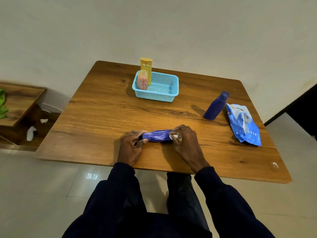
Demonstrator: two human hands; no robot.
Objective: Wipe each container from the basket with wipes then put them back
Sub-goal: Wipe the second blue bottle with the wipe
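Note:
A purple tube (157, 135) lies sideways near the table's front edge. My left hand (131, 146) grips its left end. My right hand (186, 143) presses a small white wipe (174, 136) against its right end. A light blue basket (169, 93) stands further back, with a tall yellow container (146, 67) and a pink container (142, 81) upright in its left part. A dark blue bottle (216, 106) stands on the table at the right, next to a blue pack of wipes (243, 124).
The wooden table (103, 114) has a wall behind it. A lower wooden shelf unit (18, 107) at the left holds something green, and crumpled white wipes (31, 133) lie below it. A dark doorway is at the far right.

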